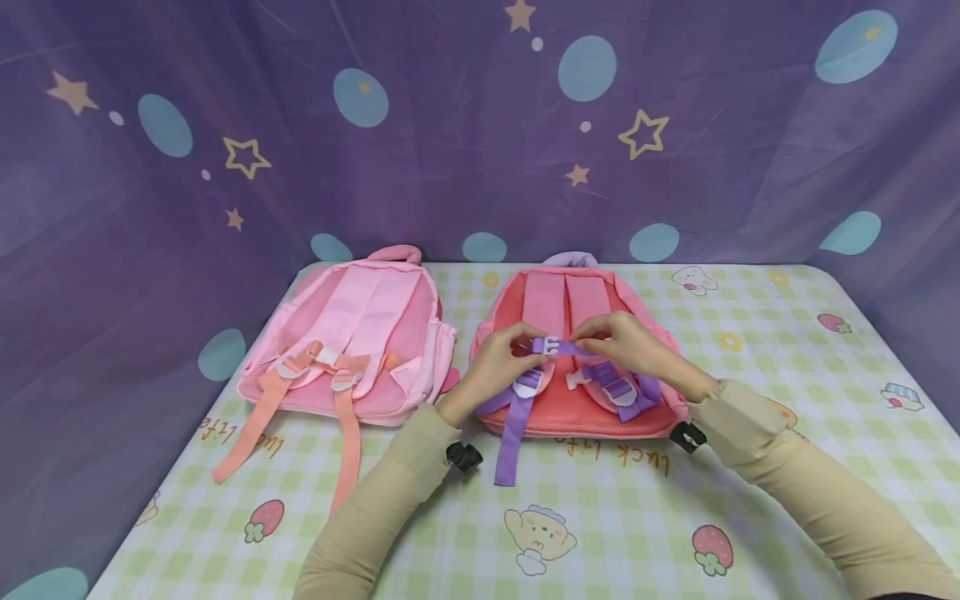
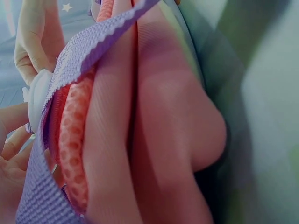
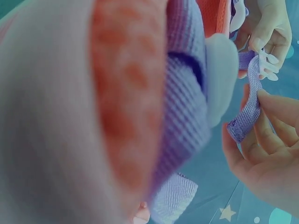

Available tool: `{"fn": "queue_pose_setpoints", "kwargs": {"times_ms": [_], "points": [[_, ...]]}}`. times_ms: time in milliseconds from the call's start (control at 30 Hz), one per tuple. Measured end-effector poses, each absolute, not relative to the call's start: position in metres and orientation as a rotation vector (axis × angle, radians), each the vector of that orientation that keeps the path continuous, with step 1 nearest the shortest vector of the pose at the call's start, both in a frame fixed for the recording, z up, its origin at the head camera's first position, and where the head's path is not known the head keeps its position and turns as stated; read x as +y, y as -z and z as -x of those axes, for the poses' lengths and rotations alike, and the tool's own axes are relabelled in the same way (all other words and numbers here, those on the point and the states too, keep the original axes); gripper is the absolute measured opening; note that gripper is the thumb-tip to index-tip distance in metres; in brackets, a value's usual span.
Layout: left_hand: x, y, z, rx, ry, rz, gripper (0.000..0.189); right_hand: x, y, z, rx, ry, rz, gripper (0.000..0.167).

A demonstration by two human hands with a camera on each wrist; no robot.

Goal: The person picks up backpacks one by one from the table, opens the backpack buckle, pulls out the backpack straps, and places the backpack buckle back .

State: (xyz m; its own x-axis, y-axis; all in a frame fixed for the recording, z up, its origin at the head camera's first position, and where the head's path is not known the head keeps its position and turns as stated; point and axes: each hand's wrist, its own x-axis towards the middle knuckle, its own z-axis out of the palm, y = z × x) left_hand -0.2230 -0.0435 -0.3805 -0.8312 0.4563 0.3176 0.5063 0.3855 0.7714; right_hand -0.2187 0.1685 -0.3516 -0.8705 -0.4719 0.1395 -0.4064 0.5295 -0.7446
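Observation:
A coral-and-pink backpack (image 1: pixel 517 417) lies with its shoulder straps facing up, and both hands are over its middle. My left hand (image 1: pixel 495 367) pinches a short purple chest strap (image 1: pixel 573 348) beside a white pronged buckle half (image 1: pixel 551 345). On the other side of that buckle, my right hand (image 1: pixel 626 342) pinches the strap's loose end, which shows between thumb and fingers in the right wrist view. The other white buckle piece (image 1: pixel 577 379) hangs apart, just below the right hand. White adjusters (image 1: pixel 528 383) sit on the purple shoulder webbing (image 1: pixel 512 442).
To the left lies a light pink backpack (image 1: pixel 412 392), its peach straps (image 1: pixel 262 425) trailing over the checked tablecloth (image 1: pixel 615 517). The buckle (image 1: pixel 327 357) on its chest strap is white. A purple curtain (image 1: pixel 465 150) with stars stands behind the table.

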Motion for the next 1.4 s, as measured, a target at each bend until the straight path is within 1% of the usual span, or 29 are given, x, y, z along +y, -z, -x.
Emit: {"fn": "queue_pose_setpoints", "kwargs": {"times_ms": [333, 733, 1400], "points": [[-0.043, 0.380, 0.220, -2.600, 1.417, 0.909, 0.026, 0.164, 0.352, 0.218, 2.653, 1.300, 0.793, 0.015], [-0.042, 0.381, 0.220, -2.614, 1.332, 0.919, 0.024, 0.163, 0.353, 0.219, 2.654, 1.305, 0.757, 0.015], [-0.044, 0.383, 0.219, -2.522, 1.343, 0.945, 0.024, 0.177, 0.358, 0.219, 2.678, 1.241, 0.674, 0.017]]}}
